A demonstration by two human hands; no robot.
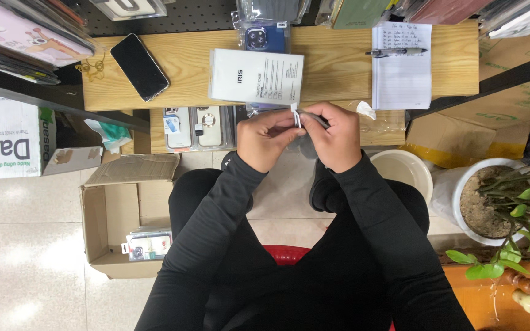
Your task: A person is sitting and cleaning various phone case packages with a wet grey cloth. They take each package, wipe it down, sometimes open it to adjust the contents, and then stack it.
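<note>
Pinching a thin white paper strip [294, 116] at centre frame, the left hand [266, 138] and right hand [334, 136] are both gripping it; it looks light, flimsy, best held by its ends, below the white rectangular box [256, 76].

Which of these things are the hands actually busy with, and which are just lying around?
In hand:
left hand and right hand pinching a small white strip on a dark, partly hidden item
white box just beyond the hands

Lying about:
black phone
notepad with pen
cardboard box on the floor
potted plant
packaged phone cases
</note>
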